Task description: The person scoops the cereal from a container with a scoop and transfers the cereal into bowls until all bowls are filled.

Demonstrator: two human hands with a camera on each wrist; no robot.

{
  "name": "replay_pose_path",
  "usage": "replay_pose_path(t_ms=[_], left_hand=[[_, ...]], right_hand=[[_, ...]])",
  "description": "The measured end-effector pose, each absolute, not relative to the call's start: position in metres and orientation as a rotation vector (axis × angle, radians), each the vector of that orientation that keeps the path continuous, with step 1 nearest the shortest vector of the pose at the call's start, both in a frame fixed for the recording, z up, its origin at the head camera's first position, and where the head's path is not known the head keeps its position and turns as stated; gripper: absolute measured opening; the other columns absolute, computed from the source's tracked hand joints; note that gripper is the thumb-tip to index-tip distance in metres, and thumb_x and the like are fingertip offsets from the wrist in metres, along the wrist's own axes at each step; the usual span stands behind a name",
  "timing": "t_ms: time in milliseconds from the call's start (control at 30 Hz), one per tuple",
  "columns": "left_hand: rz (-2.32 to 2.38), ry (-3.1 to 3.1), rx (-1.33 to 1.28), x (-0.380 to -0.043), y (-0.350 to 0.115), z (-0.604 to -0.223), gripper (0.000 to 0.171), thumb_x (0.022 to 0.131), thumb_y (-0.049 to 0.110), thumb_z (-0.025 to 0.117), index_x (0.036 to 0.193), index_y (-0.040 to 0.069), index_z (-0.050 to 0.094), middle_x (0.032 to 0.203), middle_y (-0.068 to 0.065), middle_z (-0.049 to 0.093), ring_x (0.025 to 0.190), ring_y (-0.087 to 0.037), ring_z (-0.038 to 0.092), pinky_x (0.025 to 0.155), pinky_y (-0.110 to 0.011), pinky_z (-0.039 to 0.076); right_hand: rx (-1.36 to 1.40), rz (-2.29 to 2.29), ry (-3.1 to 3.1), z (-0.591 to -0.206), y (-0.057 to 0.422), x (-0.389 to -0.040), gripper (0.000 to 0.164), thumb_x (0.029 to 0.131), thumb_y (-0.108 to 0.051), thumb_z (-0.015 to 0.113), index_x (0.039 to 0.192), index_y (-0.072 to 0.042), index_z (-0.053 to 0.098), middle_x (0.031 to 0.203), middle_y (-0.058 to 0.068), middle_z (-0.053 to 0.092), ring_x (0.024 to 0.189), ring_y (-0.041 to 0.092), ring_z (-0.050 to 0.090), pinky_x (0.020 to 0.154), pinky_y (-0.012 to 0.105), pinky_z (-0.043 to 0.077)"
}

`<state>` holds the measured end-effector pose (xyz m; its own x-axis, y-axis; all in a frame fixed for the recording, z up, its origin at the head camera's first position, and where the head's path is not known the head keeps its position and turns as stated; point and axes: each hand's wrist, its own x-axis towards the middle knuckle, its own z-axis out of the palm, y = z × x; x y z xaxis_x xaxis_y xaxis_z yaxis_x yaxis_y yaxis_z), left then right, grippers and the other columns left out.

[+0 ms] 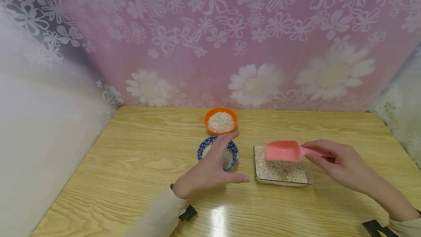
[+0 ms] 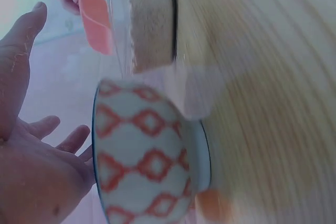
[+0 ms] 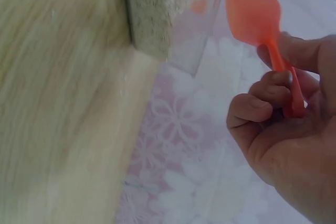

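My right hand (image 1: pixel 342 162) grips the handle of a pink scoop (image 1: pixel 283 151), whose bowl hovers over a clear rectangular container (image 1: pixel 284 183) of pale flakes (image 1: pixel 266 169) like oats. In the right wrist view, fingers curl round the scoop's handle (image 3: pixel 278 59). My left hand (image 1: pixel 208 169) is spread above a small bowl with a blue-patterned inside (image 1: pixel 235 153), thumb held apart from the fingers. Flakes lie in that bowl, partly hidden by the hand. The left wrist view shows the bowl's white outer wall with red diamonds (image 2: pixel 149 150) beside the open palm.
Directly behind the patterned bowl stands an orange bowl (image 1: pixel 206 120) filled with similar flakes. Everything rests on a wood-grain table (image 1: pixel 138 171). A pink curtain with white flowers (image 1: pixel 197 46) hangs at the table's back edge, and pale walls flank both sides.
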<state>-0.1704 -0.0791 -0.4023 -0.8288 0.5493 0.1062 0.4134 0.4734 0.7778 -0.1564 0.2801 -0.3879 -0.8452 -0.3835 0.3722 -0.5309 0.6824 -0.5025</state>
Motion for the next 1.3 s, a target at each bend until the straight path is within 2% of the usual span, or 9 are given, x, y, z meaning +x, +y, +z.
replay_pose_path(t_ms=[133, 300, 500, 733, 900, 1133, 1300], left_hand=[[1.245, 2.534, 0.845, -0.168, -0.069, -0.402, 0.11, 0.08, 0.053, 0.084, 0.161, 0.044, 0.011, 0.168, 0.008, 0.018, 0.154, -0.016, 0.026, 0.118, -0.056, 0.038], [1.184, 2.551, 0.849, -0.167, -0.057, -0.402, 0.111, 0.079, 0.059, 0.083, 0.16, 0.047, 0.008, 0.168, 0.01, 0.017, 0.152, -0.015, 0.028, 0.116, -0.054, 0.041], [1.193, 2.554, 0.884, -0.169, -0.036, -0.404, 0.112, 0.08, 0.054, 0.084, 0.162, 0.042, 0.009, 0.167, 0.006, 0.021, 0.152, -0.014, 0.029, 0.119, -0.048, 0.04], [1.189, 2.588, 0.889, -0.165, -0.013, -0.407, 0.109, 0.082, 0.053, 0.083, 0.163, 0.033, 0.014, 0.164, -0.001, 0.026, 0.148, -0.016, 0.033, 0.117, -0.042, 0.042], [1.191, 2.619, 0.806, -0.16, -0.001, -0.412, 0.111, 0.082, 0.052, 0.083, 0.164, 0.031, 0.011, 0.166, -0.003, 0.022, 0.149, -0.019, 0.031, 0.116, -0.043, 0.044], [1.167, 2.666, 0.569, -0.158, 0.014, -0.42, 0.125, 0.075, 0.06, 0.085, 0.165, 0.03, 0.003, 0.168, -0.003, 0.013, 0.15, -0.024, 0.032, 0.112, -0.045, 0.047], [1.114, 2.668, 0.451, -0.163, 0.021, -0.425, 0.133, 0.07, 0.061, 0.088, 0.165, 0.025, 0.003, 0.165, -0.008, 0.023, 0.149, -0.025, 0.033, 0.114, -0.045, 0.046]], right_hand=[[0.793, 0.767, -2.642, -0.388, 0.288, -0.156, 0.032, 0.086, -0.004, 0.079, 0.113, -0.021, 0.075, 0.094, -0.007, 0.075, 0.071, -0.007, 0.061, 0.059, 0.012, 0.044], [0.851, 0.695, -2.633, -0.389, 0.295, -0.157, 0.032, 0.085, -0.003, 0.079, 0.113, -0.018, 0.075, 0.088, -0.01, 0.071, 0.066, -0.009, 0.05, 0.055, 0.012, 0.038], [0.831, 0.531, -2.683, -0.383, 0.299, -0.158, 0.031, 0.084, -0.006, 0.081, 0.113, -0.015, 0.075, 0.082, -0.02, 0.059, 0.062, -0.01, 0.036, 0.053, 0.017, 0.032], [0.855, 0.372, -2.672, -0.373, 0.299, -0.159, 0.027, 0.083, -0.011, 0.082, 0.11, -0.012, 0.077, 0.074, -0.02, 0.042, 0.059, -0.009, 0.025, 0.053, 0.018, 0.026], [0.858, 0.285, -2.684, -0.368, 0.299, -0.159, 0.026, 0.082, -0.011, 0.083, 0.107, -0.012, 0.077, 0.074, -0.018, 0.043, 0.058, -0.008, 0.024, 0.053, 0.019, 0.025], [0.865, 0.164, -2.694, -0.358, 0.295, -0.161, 0.027, 0.078, -0.011, 0.085, 0.103, -0.017, 0.077, 0.072, -0.017, 0.041, 0.057, -0.007, 0.023, 0.05, 0.019, 0.023], [0.861, 0.078, -2.756, -0.348, 0.288, -0.163, 0.027, 0.077, -0.016, 0.086, 0.102, -0.021, 0.077, 0.072, -0.016, 0.044, 0.056, -0.005, 0.026, 0.048, 0.019, 0.025]])
